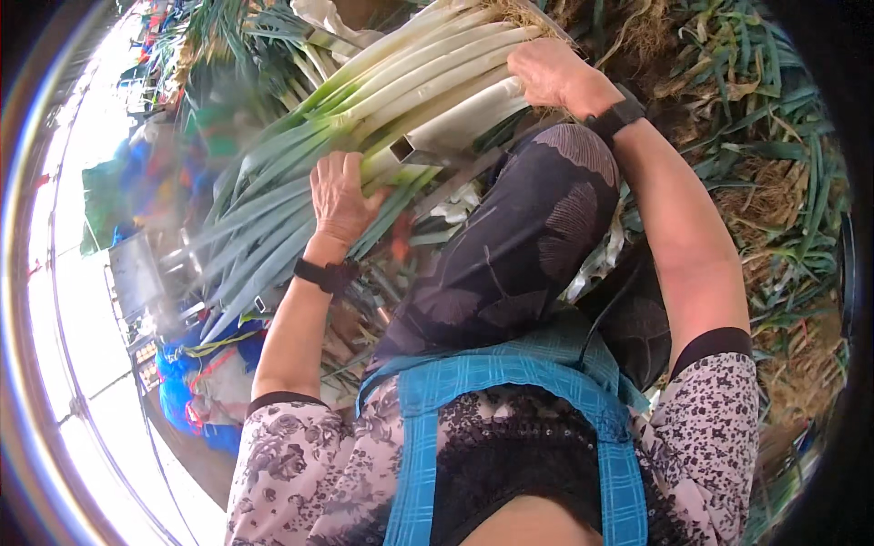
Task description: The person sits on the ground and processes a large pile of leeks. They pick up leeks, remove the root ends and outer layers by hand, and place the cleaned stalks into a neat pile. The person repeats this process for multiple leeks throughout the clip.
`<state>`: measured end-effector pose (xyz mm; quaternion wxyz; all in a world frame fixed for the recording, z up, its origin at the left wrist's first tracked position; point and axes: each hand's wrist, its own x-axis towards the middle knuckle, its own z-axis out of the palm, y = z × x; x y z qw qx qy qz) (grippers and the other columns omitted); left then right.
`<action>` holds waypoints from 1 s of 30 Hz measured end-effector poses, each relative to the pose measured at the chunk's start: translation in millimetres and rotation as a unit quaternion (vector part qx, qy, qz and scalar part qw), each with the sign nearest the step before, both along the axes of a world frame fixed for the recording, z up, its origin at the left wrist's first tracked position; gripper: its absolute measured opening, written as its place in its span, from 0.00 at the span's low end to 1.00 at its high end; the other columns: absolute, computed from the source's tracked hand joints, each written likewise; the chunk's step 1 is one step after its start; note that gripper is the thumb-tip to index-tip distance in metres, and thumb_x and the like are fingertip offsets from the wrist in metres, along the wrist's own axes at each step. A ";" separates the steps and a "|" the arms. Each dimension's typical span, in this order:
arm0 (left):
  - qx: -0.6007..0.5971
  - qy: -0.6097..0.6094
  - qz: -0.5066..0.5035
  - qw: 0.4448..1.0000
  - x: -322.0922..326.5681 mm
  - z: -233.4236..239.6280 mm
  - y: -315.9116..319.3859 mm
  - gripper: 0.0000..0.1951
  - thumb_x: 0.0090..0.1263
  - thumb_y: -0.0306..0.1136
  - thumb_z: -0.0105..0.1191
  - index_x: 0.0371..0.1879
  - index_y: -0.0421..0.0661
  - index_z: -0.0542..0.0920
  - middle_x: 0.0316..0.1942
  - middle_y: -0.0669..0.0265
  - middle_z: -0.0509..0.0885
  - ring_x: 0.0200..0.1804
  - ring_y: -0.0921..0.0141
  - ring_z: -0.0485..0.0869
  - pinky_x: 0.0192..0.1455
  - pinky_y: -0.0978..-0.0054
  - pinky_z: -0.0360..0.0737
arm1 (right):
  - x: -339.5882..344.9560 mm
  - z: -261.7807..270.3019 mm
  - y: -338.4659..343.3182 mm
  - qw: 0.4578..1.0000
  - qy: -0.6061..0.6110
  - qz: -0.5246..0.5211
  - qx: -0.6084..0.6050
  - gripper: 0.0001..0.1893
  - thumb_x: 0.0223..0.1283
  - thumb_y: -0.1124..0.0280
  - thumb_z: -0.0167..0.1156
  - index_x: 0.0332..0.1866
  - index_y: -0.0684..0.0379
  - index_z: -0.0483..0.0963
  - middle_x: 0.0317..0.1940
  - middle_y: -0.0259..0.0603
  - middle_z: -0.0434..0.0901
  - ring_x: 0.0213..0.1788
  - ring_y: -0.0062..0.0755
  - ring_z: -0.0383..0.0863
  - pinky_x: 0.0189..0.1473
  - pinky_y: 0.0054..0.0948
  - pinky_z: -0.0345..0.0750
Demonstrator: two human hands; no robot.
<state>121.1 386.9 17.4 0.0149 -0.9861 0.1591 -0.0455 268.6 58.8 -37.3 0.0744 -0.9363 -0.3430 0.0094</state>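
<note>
A bundle of long leeks or large green onions (423,82) lies slantwise before me, roots at the upper right, green leaves fanning to the lower left. My left hand (341,194) rests over the leaves beside the pale stalks, fingers on top and thumb spread. Near the root end, my right hand (553,75) is curled at the edge of the white stalks; its fingertips are hidden, so what it grips is unclear. A square metal tube (416,149) with an open end runs beneath the bundle, between my hands. Dark bands circle both wrists.
More leeks with roots and dry leaves (778,170) are heaped at the right. Others (273,48) lie at the upper left. Blue bagging (177,382) is at the lower left. My raised knee (573,170) is close below the metal tube.
</note>
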 end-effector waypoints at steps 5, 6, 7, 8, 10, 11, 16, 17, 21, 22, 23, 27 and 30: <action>0.060 0.022 0.037 0.997 11.3 -8.0 3.7 0.24 0.44 0.31 0.67 0.43 0.47 0.74 0.43 0.59 0.77 0.50 0.56 0.74 0.49 0.57 0.69 | -5.0 -14.4 -3.2 0.999 -0.047 0.004 0.024 0.07 0.40 0.74 0.64 0.29 0.59 0.82 0.31 0.47 0.83 0.42 0.46 0.83 0.43 0.39 0.81; 0.049 0.013 0.029 0.998 16.1 -9.8 3.2 0.23 0.44 0.30 0.66 0.43 0.48 0.74 0.42 0.59 0.77 0.50 0.56 0.75 0.49 0.57 0.69 | -10.6 -19.4 -6.1 0.994 -0.097 0.001 0.043 0.07 0.41 0.73 0.64 0.29 0.59 0.82 0.33 0.47 0.83 0.44 0.45 0.82 0.44 0.38 0.80; 0.039 0.003 0.020 0.999 20.3 -11.2 2.9 0.23 0.44 0.29 0.65 0.42 0.48 0.74 0.41 0.60 0.77 0.49 0.56 0.75 0.48 0.57 0.70 | -13.7 -23.7 -8.3 0.987 -0.147 -0.002 0.063 0.07 0.42 0.71 0.65 0.29 0.58 0.81 0.35 0.46 0.82 0.46 0.44 0.81 0.45 0.37 0.80; 0.022 0.010 0.024 0.999 24.0 -11.5 4.7 0.22 0.44 0.29 0.65 0.41 0.48 0.74 0.41 0.61 0.78 0.49 0.56 0.75 0.48 0.56 0.70 | -13.7 -27.5 -8.6 0.971 -0.203 0.020 0.121 0.09 0.47 0.66 0.68 0.31 0.58 0.81 0.37 0.45 0.82 0.49 0.42 0.79 0.46 0.38 0.78; -0.012 0.029 0.042 0.999 25.7 -15.6 14.2 0.22 0.44 0.29 0.65 0.41 0.49 0.75 0.40 0.62 0.79 0.48 0.56 0.76 0.48 0.56 0.71 | -27.3 -10.0 0.6 0.972 -0.162 0.056 0.163 0.09 0.51 0.63 0.67 0.31 0.58 0.82 0.37 0.43 0.82 0.48 0.43 0.80 0.48 0.37 0.78; -0.016 0.032 0.047 0.998 25.8 -18.0 16.2 0.20 0.46 0.29 0.65 0.40 0.48 0.75 0.39 0.62 0.80 0.48 0.56 0.76 0.48 0.56 0.71 | -29.5 -5.1 6.0 0.969 -0.141 0.077 0.185 0.10 0.52 0.62 0.66 0.31 0.58 0.82 0.37 0.42 0.82 0.48 0.43 0.80 0.48 0.37 0.78; -0.042 0.037 0.015 0.998 41.7 -12.0 15.3 0.16 0.51 0.31 0.65 0.37 0.46 0.76 0.36 0.60 0.81 0.46 0.54 0.76 0.48 0.56 0.71 | -26.1 -106.3 -4.5 0.834 0.346 -0.243 0.355 0.21 0.64 0.54 0.62 0.37 0.68 0.79 0.33 0.43 0.82 0.37 0.38 0.83 0.41 0.37 0.81; -0.047 0.047 0.001 0.998 48.8 -9.3 7.8 0.16 0.52 0.32 0.66 0.37 0.46 0.76 0.36 0.60 0.80 0.46 0.54 0.76 0.48 0.57 0.72 | -24.3 -140.8 -7.2 0.749 0.350 -0.254 0.503 0.21 0.66 0.55 0.61 0.43 0.69 0.78 0.33 0.43 0.83 0.36 0.35 0.83 0.39 0.36 0.82; -0.053 0.077 0.023 0.995 33.5 2.1 18.4 0.16 0.53 0.36 0.68 0.36 0.46 0.76 0.35 0.60 0.80 0.44 0.54 0.77 0.46 0.58 0.73 | -33.5 -65.4 13.7 0.414 0.639 -0.312 0.568 0.14 0.64 0.68 0.60 0.52 0.60 0.75 0.42 0.40 0.79 0.40 0.31 0.81 0.42 0.31 0.80; -0.055 0.078 0.021 0.995 32.0 3.9 17.3 0.17 0.54 0.36 0.68 0.36 0.46 0.76 0.34 0.60 0.80 0.44 0.54 0.77 0.46 0.58 0.74 | -34.2 -58.3 16.4 0.431 0.623 -0.318 0.570 0.13 0.63 0.69 0.60 0.52 0.60 0.75 0.43 0.40 0.79 0.41 0.32 0.81 0.42 0.31 0.80; -0.054 0.061 0.005 0.997 29.5 2.4 19.2 0.16 0.54 0.35 0.67 0.36 0.46 0.75 0.34 0.60 0.80 0.43 0.54 0.77 0.45 0.58 0.74 | -35.7 -53.2 18.7 0.447 0.606 -0.324 0.572 0.13 0.63 0.70 0.60 0.51 0.60 0.75 0.43 0.40 0.79 0.42 0.33 0.81 0.41 0.31 0.80; 0.005 0.008 -0.033 0.999 17.7 -4.3 13.5 0.13 0.51 0.27 0.62 0.34 0.47 0.74 0.33 0.61 0.79 0.42 0.57 0.78 0.43 0.59 0.75 | -23.9 -29.1 6.8 0.501 0.594 -0.214 0.592 0.16 0.61 0.68 0.60 0.53 0.58 0.74 0.46 0.40 0.78 0.53 0.41 0.79 0.55 0.44 0.73; 0.049 -0.005 -0.026 0.998 8.9 -12.8 -1.4 0.12 0.51 0.24 0.59 0.34 0.48 0.74 0.31 0.62 0.77 0.41 0.58 0.78 0.43 0.60 0.75 | -17.5 -33.4 2.5 0.486 0.605 -0.225 0.590 0.20 0.62 0.59 0.63 0.56 0.55 0.73 0.47 0.39 0.77 0.57 0.41 0.77 0.58 0.46 0.70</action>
